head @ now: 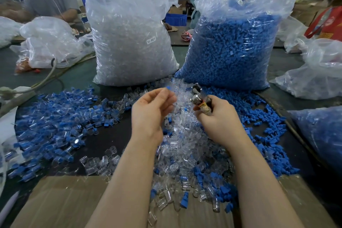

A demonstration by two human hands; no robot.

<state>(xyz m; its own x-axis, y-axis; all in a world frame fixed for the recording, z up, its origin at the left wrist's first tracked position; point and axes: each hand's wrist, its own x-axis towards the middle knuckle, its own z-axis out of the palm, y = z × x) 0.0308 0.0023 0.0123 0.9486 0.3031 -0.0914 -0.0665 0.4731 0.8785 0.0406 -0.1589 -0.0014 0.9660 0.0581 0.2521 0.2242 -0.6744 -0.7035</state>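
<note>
In the head view I see the left hand pinching a small clear-and-blue piece above the pile of clear caps. The right hand, just beside it, is closed around a metal tool over the same pile.

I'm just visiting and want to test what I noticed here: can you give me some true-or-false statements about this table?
1. The right hand grips a metal tool. True.
2. The blue bag stands left of the clear bag. False: the blue bag stands to the right of the clear bag.
3. The white label is on the blue bag. False: the label is on the clear bag.
4. The left hand pinches a small part at its fingertips. True.
5. A pile of loose clear pieces lies below the hands. True.
</note>
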